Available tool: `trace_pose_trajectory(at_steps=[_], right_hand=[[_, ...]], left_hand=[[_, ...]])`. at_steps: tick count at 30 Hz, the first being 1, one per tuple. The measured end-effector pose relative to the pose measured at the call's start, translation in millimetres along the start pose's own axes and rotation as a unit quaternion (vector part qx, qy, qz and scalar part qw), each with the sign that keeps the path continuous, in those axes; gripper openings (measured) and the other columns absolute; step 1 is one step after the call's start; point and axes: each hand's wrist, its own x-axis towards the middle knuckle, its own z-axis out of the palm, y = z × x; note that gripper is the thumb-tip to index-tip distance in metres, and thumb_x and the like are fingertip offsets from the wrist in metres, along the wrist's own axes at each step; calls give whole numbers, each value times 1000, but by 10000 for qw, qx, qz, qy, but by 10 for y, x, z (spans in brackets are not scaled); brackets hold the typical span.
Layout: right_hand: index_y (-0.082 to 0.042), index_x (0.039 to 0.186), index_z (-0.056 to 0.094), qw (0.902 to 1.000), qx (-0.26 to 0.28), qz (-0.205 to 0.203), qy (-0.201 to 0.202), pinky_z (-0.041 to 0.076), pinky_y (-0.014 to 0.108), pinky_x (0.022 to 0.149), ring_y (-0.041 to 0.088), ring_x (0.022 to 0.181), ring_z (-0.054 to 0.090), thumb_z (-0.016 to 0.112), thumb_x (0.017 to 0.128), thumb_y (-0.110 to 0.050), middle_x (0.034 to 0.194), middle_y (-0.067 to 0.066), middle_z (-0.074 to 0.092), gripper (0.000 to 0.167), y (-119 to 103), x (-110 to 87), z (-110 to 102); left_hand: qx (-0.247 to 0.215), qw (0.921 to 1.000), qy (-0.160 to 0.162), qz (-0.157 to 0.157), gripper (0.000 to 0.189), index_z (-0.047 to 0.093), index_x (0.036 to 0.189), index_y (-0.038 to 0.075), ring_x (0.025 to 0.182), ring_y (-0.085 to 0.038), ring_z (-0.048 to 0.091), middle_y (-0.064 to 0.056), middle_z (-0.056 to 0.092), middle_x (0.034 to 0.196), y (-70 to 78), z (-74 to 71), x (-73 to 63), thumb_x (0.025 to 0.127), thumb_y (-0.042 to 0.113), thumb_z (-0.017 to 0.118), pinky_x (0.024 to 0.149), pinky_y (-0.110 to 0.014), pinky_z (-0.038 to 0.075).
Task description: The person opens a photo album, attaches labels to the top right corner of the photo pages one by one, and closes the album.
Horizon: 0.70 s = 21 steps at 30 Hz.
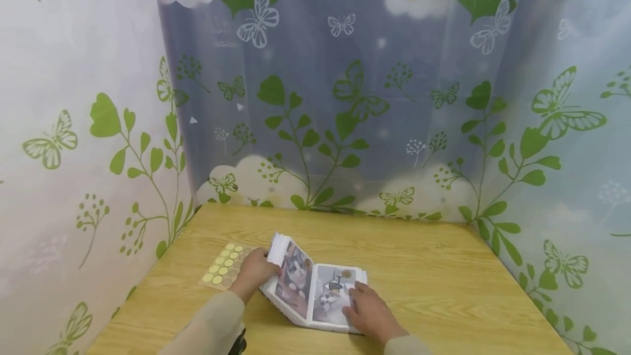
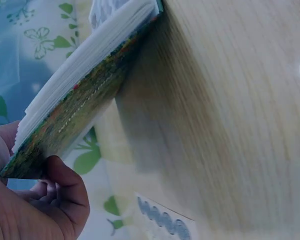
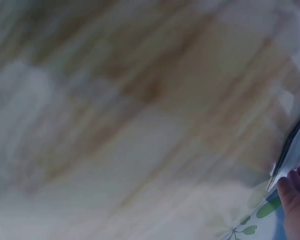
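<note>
A photo album (image 1: 311,319) lies spread on the table, with a cat picture in each of its two visible pockets. Its left half is tilted up off the tabletop. My left hand (image 1: 253,274) grips the outer edge of that raised half; in the left wrist view, curled fingers of the left hand (image 2: 35,207) press the patterned green-brown cover (image 2: 80,112). On the right page's outer edge rests my right hand (image 1: 372,314), fingers touching the page. In the right wrist view only part of the right hand (image 3: 296,200) shows, beside the album's edge (image 3: 290,150).
A sheet of round yellow stickers (image 1: 223,267) lies left of the album, partly behind the left hand. The wood-grain table (image 1: 424,273) is bordered by hanging curtains (image 1: 384,152) printed with leaves and butterflies.
</note>
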Motion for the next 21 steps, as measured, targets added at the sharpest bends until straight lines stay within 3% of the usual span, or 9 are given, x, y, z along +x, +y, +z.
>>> trace_pose_trajectory(at_steps=[7,14,21], right_hand=[[4,126,62,9997,-75,200,123,38,56,106,45,128,48,67,92,-33,136,29,52,51,-23,-17,-12],[4,124,63,9997,-59,51,241,39,58,105,46,124,50,67,91,-32,133,30,54,48,38,-44,-25],[5,123,63,9990,28,170,422,39,58,104,47,123,51,68,92,-29,131,31,54,46,136,-65,-66]], left_hand=[[120,9998,-70,126,49,58,120,-11,84,-28,64,-21,65,101,175,69,-12,77,6,74,69,-40,59],[325,9967,-106,738,49,57,120,-11,85,-30,64,-20,66,102,344,205,-66,77,5,75,70,-41,59],[617,9916,-314,1092,61,54,130,-9,98,-35,62,-24,63,114,512,388,-126,76,8,75,79,-48,57]])
